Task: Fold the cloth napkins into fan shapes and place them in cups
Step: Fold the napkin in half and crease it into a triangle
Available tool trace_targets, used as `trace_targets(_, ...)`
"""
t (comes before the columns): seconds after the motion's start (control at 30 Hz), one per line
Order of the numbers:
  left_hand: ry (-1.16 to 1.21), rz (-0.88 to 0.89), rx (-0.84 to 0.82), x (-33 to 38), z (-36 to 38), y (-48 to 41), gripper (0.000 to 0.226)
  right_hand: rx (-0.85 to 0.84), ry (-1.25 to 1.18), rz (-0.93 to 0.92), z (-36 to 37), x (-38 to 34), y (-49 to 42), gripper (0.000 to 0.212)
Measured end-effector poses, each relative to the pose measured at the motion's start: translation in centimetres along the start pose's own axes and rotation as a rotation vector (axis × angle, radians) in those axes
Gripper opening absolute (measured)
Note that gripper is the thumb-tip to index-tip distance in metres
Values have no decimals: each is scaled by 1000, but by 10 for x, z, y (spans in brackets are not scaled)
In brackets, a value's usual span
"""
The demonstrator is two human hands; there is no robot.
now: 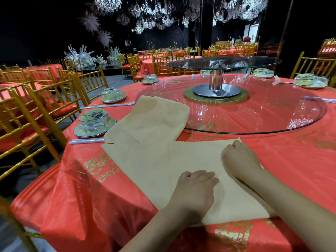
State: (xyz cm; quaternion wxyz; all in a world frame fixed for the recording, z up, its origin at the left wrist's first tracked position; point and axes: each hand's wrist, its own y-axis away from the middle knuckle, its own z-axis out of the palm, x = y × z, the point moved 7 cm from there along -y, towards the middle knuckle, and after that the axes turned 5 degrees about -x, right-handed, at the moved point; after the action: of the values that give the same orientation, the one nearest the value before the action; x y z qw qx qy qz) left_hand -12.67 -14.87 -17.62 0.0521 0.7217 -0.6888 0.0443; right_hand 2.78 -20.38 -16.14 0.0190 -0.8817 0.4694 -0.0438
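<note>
Both hands, left hand and right hand, press curled on the napkin.

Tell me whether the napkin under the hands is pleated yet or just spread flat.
Spread flat, not pleated: the napkin lies smooth on the tablecloth, with only one crease forming between the left hand and right hand.

A flat beige cloth napkin lies spread on the red tablecloth with gold characters, and both bare hands press on it — the left hand palm down near its middle, the right hand curled at its far right corner. Behind it a stack of folded beige napkins overlaps the edge of the round glass turntable, just beside a plastic-wrapped dish set at the left.
</note>
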Motion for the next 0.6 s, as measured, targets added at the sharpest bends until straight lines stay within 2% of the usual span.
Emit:
trace_targets(0.03,37,32,59,0,-3,0,50,56,-5,-7,2,1,3,28)
trace_targets(0.1,169,77,72,-1,-9,-4,57,146,-80,8,0,3,9,29)
trace_targets(0.17,301,67,33,-12,-13,-5,48,169,-107,13,0,4,10,28)
trace_targets(0.23,417,38,155,-35,-28,-1,44,161,-106,5,3,3,9,28)
trace_targets(0.3,476,-155,350,-86,-50,11,39,160,-124,7,4,4,8,27)
trace_targets(0.37,400,-505,483,-156,-70,34,40,171,-147,18,4,5,8,25)
trace_targets(0.43,378,-858,479,-220,-78,63,43,174,-158,27,4,6,9,25)
trace_targets(0.47,388,-980,439,-243,-75,74,44,168,-163,33,3,6,9,25)
trace_targets(0.53,503,-1072,387,-261,-67,83,42,161,-170,46,2,6,9,26)
trace_targets(0.6,749,-1048,434,-260,-62,80,23,160,-191,60,0,6,10,28)
